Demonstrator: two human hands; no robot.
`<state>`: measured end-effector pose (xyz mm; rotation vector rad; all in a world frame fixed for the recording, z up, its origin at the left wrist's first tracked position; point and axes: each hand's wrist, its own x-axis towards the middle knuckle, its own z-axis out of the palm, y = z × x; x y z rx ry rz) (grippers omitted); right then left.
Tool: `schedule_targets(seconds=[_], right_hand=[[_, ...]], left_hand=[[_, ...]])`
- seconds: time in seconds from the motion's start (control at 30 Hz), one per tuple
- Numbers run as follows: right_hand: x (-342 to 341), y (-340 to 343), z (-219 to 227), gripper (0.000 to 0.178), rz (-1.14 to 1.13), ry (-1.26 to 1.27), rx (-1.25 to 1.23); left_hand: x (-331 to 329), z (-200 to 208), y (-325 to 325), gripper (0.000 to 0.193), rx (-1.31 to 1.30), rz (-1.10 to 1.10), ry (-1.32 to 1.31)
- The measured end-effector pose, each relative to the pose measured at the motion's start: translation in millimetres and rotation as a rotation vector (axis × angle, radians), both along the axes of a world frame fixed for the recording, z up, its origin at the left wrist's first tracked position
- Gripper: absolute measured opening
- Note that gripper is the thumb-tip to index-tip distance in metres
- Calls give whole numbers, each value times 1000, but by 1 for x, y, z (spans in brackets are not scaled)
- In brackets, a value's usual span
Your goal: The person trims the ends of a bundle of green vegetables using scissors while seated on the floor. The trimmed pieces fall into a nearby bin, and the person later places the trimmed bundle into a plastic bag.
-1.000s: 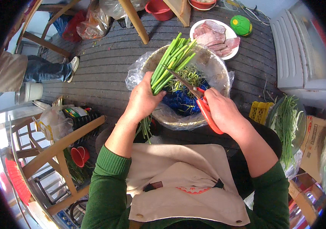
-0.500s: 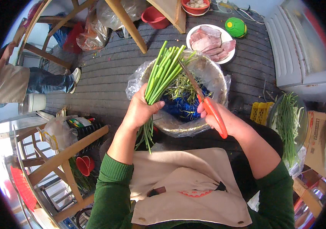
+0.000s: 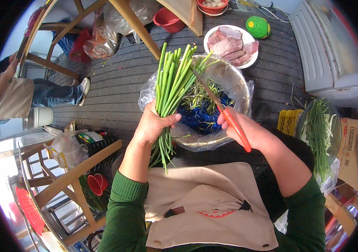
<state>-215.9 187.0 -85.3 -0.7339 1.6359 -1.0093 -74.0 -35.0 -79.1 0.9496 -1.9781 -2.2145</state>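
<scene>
My left hand [image 3: 156,124] is closed round a bunch of long green stalks [image 3: 171,82], whose cut-looking pale ends fan upward while thin ends hang below the fist. In my right hand [image 3: 246,131] are orange-handled scissors [image 3: 238,130], their narrow brownish blades slanting up to the left and reaching the bunch's right edge. Whether the blades are apart cannot be made out. Beneath both hands stands a round bin [image 3: 229,69] lined with clear plastic. Green trimmings [image 3: 202,94] lie in it on a blue bag [image 3: 195,117].
A white plate of raw, pinkish meat or fish pieces [image 3: 231,44] lies beyond the bin, beside a green ball [image 3: 258,27]. At right, a basin holds more green stalks [image 3: 316,134] near a yellow crate [image 3: 287,122]. Wooden furniture legs [image 3: 139,27] stand far left; another person [image 3: 19,96] is at left.
The bunch has turned slightly more upright, its tops shifting left, and its stalks spread a little. My right hand and the scissors stay nearly in place.
</scene>
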Motion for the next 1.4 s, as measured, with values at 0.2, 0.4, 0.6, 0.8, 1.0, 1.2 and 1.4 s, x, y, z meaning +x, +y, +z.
schedule_targets(seconds=[0.2, 0.4, 0.6, 0.8, 1.0, 1.2, 1.4], right_hand=[[1, 1, 9, 30, -72, 28, -50], [3, 1, 3, 32, 12, 33, -71], [1, 3, 7, 28, 13, 35, -39], [0, 1, 7, 24, 33, 59, -39], [-2, 0, 1, 25, 2, 11, -16], [-1, -1, 3, 12, 33, 242, -104], [2, -3, 3, 16, -10, 330, -91]], left_hand=[[-1, -1, 0, 31, -32, 12, -28], [-2, -3, 1, 31, -78, -31, -17], [-1, -2, 1, 32, -78, -18, -37], [0, -3, 0, 33, -57, -14, -36], [-1, -1, 2, 34, -76, -53, -48], [-1, -1, 3, 34, -35, -51, -23], [0, -2, 3, 32, 47, -30, -19]])
